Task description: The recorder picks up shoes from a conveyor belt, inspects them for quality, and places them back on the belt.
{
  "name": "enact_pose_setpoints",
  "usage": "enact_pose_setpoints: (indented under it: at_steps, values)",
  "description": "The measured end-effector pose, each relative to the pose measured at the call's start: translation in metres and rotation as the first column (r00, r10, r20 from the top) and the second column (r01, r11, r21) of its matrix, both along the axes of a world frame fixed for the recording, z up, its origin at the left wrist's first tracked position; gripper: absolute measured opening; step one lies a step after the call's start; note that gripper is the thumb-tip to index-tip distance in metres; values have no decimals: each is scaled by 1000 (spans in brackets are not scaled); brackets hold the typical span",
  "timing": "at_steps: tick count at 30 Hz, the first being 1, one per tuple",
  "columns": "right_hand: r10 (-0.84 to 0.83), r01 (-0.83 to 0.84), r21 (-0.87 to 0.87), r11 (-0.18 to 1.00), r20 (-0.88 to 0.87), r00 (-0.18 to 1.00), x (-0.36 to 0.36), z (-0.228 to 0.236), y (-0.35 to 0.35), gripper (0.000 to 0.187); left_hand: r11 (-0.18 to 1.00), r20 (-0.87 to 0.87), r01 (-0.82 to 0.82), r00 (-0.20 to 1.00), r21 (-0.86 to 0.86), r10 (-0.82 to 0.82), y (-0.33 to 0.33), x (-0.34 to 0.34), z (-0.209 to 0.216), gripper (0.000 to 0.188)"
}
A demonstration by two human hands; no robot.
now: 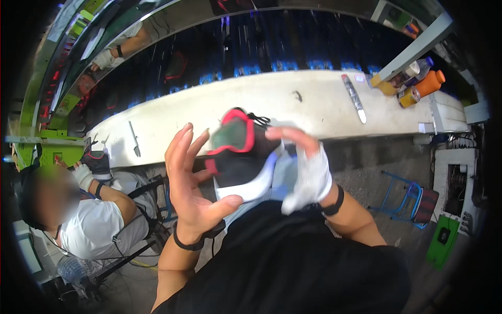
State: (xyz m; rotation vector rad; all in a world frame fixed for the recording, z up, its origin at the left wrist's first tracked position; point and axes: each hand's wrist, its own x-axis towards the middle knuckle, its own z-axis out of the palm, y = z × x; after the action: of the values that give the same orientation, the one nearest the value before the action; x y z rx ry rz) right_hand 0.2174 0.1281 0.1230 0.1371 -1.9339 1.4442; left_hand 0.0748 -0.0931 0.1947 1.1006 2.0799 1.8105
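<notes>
Between my hands, above the near edge of the white bench, is a black shoe (243,167) with red trim, black laces and a white sole, blurred by motion. My bare left hand (191,183) is at its left side, thumb against the sole and a lower finger near a red tab; the upper fingers stand spread. At the other side, my right hand (308,172), in a white glove with bare fingertips, curves round the shoe, its forefinger over the upper. Part of the right hand's grip is hidden.
On the white bench (193,115) lie a thin metal tool (135,138), a dark scrap (297,96) and a wrapped blade (354,99). An orange bottle (430,83) and a yellow can (409,97) stand right. A seated co-worker (102,225) is left, a blue-framed stool (410,201) right.
</notes>
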Motion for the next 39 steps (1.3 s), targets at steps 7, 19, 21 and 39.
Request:
enact_pose_setpoints:
  at_steps: [7, 19, 21, 39]
  values:
    - [-242, 231, -111, 967, -95, 966, 13, 4, -13, 110, 995, -183, 24, 982, -95, -41, 51, -83, -98, 55]
    - [-356, 282, -244, 928, -360, 862, -38, 92, 58, 40, 918, -584, -299, 806, -261, 97, 62, -119, -186, 46]
    - [-532, 736, 86, 671, -636, 559, -38, 143, 71, 44, 910, -553, -296, 828, -289, 93, 61, -122, -186, 44]
    - [-669, 550, 708, 444, -146, 729, -218, 307, 242, 59, 906, -537, -296, 838, -302, 95, 63, -135, -194, 39]
